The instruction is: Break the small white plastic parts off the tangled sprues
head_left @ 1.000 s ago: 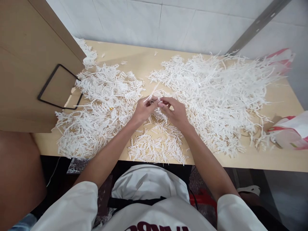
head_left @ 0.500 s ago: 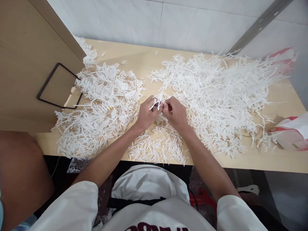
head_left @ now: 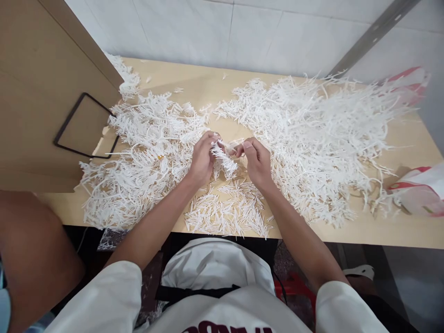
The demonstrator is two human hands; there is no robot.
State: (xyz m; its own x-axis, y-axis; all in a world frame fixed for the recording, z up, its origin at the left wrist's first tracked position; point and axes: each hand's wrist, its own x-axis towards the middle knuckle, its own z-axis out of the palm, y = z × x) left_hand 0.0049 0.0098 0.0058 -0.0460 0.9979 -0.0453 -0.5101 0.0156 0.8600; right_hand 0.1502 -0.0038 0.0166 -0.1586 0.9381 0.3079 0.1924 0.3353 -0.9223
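Observation:
My left hand (head_left: 204, 159) is closed round a white branched plastic strip (head_left: 225, 159) with many short prongs, which hangs toward my right hand. My right hand (head_left: 255, 159) is pinched, thumb against forefinger, close to the strip's far end; what lies between those fingertips is too small to make out. Below both hands is a loose scatter of short white sticks (head_left: 227, 215). A heap of white branched pieces (head_left: 149, 162) lies by my left hand, and a bigger heap of long white branches (head_left: 322, 134) by my right.
A big cardboard box (head_left: 45, 92) with a black wire frame (head_left: 64, 125) stands at the left of the wooden table (head_left: 374, 231). Red-and-white plastic bags (head_left: 421, 189) are at the right end. A tiled wall (head_left: 194, 32) closes the back. Another person's bare limb (head_left: 34, 245) is at lower left.
My hands have moved apart from touching each other. The strip in my left hand has turned, its pronged part now hanging down to the right.

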